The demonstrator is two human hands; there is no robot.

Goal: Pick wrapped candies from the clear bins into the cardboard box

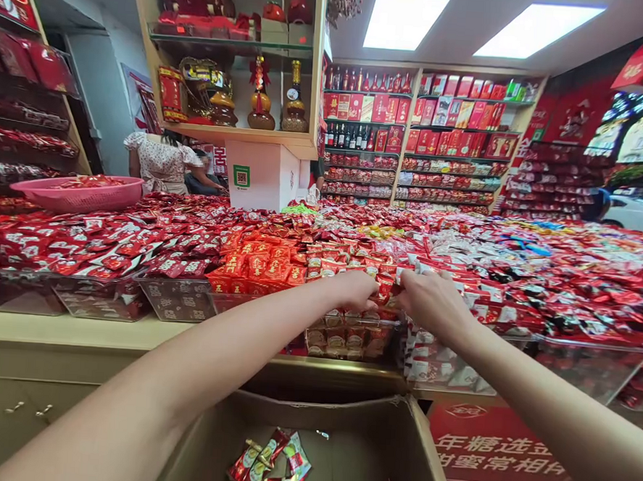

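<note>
My left hand (pixel 357 290) reaches over the front of a clear bin (pixel 351 337) of red-and-gold wrapped candies, its fingers curled down among them. Just to its right, my right hand (pixel 433 299) is at the edge between this bin and one with white-and-red packets, fingers bent inward. Red wrapped candies (pixel 387 282) lie between the two hands. What either hand grips is hidden by the fingers. Below my arms stands an open cardboard box (pixel 352 453), with several loose wrapped candies (pixel 269 459) on its bottom.
Bins heaped with red packets (pixel 108 242) run along the counter on both sides. A pink basket (pixel 84 195) sits on the left heap. A white box column with a QR sign (pixel 242 176) rises behind. Shelves of bottles and gift boxes (pixel 362 106) line the back; a person (pixel 160 162) is beyond the counter.
</note>
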